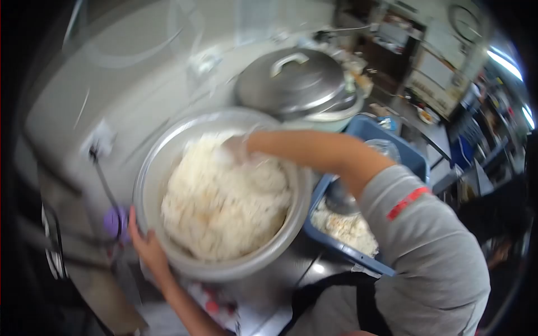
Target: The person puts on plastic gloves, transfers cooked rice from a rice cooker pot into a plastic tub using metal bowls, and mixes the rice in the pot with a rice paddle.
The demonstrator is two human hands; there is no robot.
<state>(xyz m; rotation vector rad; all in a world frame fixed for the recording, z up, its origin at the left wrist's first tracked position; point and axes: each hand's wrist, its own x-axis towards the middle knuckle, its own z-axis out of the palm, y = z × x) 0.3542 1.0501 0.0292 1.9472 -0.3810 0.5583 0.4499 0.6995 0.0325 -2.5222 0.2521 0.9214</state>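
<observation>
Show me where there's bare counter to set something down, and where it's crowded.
A small patch of counter lies bare between the rice pot, blue bin and black cloth. The far side is crowded: metal lid, pot and bin stand close.

Right arm bent across, right hand blurred, left forearm slanting upward, left hand spread

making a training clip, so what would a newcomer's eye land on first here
The big metal pot heaped with white rice, in the middle, with the right hand in it and the left hand at its side. Then the domed lid beyond, and the blue bin to the right.
</observation>
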